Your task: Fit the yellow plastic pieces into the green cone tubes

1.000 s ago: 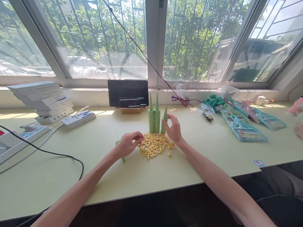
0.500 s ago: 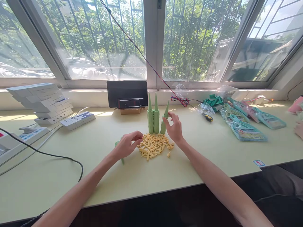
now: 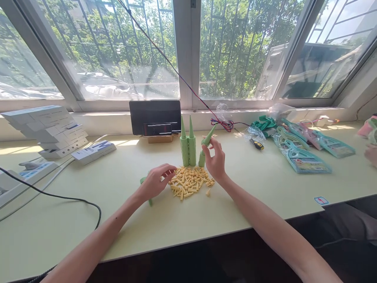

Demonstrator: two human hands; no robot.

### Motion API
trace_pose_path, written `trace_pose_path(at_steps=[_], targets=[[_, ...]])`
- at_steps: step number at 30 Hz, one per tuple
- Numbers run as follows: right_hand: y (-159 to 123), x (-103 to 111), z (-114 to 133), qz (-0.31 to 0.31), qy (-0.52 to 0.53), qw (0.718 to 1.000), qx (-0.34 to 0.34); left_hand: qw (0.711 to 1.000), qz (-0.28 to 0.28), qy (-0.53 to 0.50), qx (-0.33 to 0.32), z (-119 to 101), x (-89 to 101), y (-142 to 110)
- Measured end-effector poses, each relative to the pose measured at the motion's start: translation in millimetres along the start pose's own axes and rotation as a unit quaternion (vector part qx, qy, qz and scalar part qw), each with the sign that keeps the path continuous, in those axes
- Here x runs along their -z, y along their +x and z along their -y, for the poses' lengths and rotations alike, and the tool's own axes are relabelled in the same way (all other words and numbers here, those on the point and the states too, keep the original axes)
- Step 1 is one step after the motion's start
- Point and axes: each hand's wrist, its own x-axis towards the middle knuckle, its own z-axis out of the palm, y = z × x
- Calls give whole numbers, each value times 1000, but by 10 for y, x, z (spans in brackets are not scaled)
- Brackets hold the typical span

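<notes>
My right hand [image 3: 216, 159] pinches a green pointed cone [image 3: 209, 136] by its wide lower end. The cone tilts to the right, over a short green cylinder [image 3: 201, 158] that stands upright and is partly behind my fingers. Left of it stand two taller green textured cylinders [image 3: 188, 151] side by side, each topped with a pointed cone. A heap of small pale-yellow pegs [image 3: 190, 182] lies in front of them. At the heap's left edge my left hand [image 3: 157, 181] hovers with bent fingers apart, nothing visible in them. A green part [image 3: 142, 180] is mostly hidden behind that hand.
A dark tablet [image 3: 154, 114] and a phone [image 3: 157, 129] stand at the back. White boxes [image 3: 94, 152] and a power strip [image 3: 38, 173] are left. A yellow-black cutter [image 3: 257, 144] and packaged teal dustpan sets [image 3: 308, 161] lie right. Another person's hand [image 3: 371, 153] shows at the right edge.
The cone in my right hand has tipped from nearly upright to leaning right. My left hand stays by the heap. The whole view has shifted slightly.
</notes>
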Motion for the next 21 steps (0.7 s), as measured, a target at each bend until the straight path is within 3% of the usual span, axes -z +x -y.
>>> trace_pose_path(at_steps=[6,21], targets=[[-90,-84,-97,25,37,998,-47,1000,-7,-3,-2,15,-7,-3],[60,-92,-77,63,28,997,-33,1000,0,7,-1,-6,-11,0]])
